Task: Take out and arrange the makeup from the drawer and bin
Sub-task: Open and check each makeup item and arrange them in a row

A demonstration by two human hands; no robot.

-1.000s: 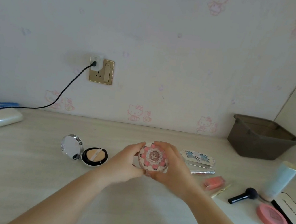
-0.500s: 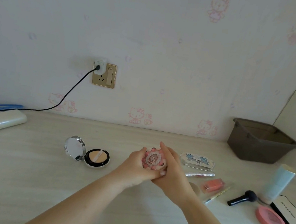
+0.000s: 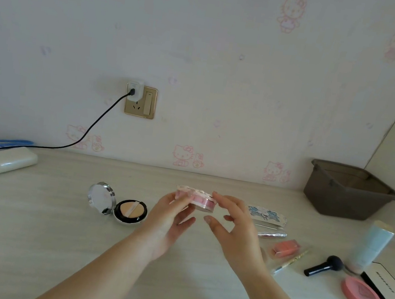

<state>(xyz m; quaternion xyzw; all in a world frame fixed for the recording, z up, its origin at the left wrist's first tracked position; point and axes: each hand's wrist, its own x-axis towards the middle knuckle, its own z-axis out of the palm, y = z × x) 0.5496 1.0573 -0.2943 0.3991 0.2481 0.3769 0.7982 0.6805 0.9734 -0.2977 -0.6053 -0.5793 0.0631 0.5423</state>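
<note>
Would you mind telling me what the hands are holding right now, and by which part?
A round pink compact, lifted off the desk. The left hand pinches its left rim; the right hand touches the right edge with its fingertips.

One line of dark print runs along the white box (image 3: pixel 388 282) at the lower right of the frame; its letters are too small to read.
</note>
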